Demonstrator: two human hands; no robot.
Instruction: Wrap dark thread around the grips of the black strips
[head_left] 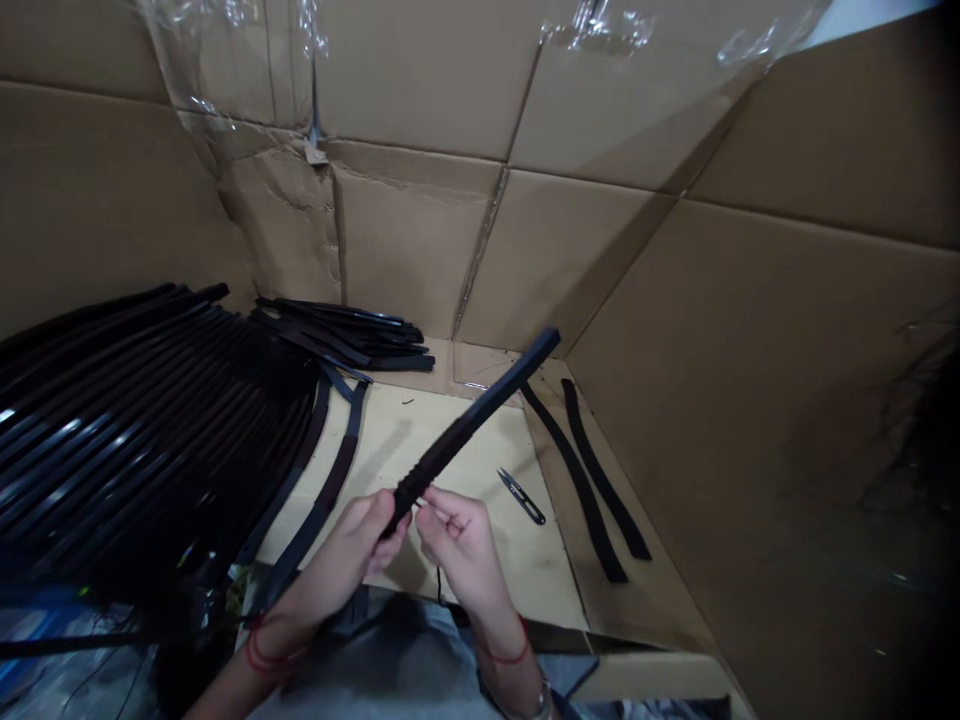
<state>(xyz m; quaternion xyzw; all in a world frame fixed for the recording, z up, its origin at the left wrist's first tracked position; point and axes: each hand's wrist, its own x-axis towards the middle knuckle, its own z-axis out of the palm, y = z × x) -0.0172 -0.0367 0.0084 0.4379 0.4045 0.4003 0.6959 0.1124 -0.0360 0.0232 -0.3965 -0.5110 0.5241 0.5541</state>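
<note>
A long black strip (480, 412) slants up and to the right from my hands, with a ridged, wrapped-looking stretch near its lower end. My left hand (367, 535) is closed around that lower end. Right beside it, my right hand (459, 540) is pinched at the strip's edge on a thin black thread, partly hidden by the fingers. Some black thread (439, 585) hangs below the right hand. Small dark thread snips (522, 497) lie on the pale board (495, 550), to the right of my hands.
Many black strips are fanned out in a large pile (150, 420) at left, and a smaller pile (345, 330) lies behind. Two loose strips (606, 470) rest on the right. Tall cardboard walls (750, 380) enclose the back and right side.
</note>
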